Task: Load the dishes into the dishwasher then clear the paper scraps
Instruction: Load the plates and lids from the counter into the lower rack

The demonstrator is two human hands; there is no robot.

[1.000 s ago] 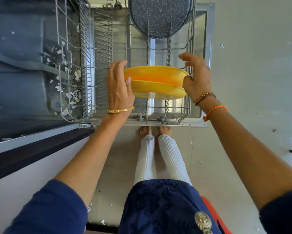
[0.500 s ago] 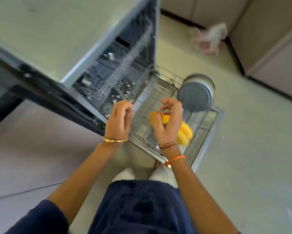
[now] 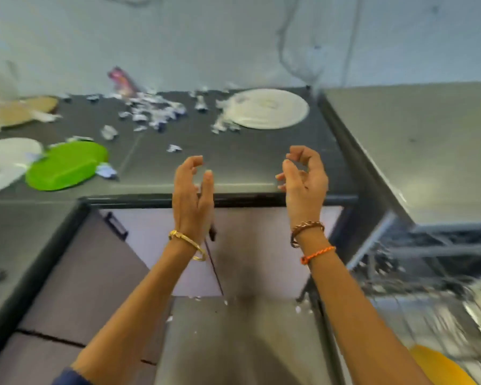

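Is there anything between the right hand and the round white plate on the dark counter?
Nothing visible: bare dark counter lies between the empty right hand and the round white plate; paper scraps sit by its left rim.

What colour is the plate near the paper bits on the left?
Bright green plate, seen best in the head view.

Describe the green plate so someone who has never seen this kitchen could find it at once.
Start at the dark countertop that runs along the wall, strewn with paper scraps. Follow it to its left end, near the front edge. The green plate lies there, beside a white plate at the frame's edge; it is the only bright green thing on the counter, and the other dishes are white or tan.
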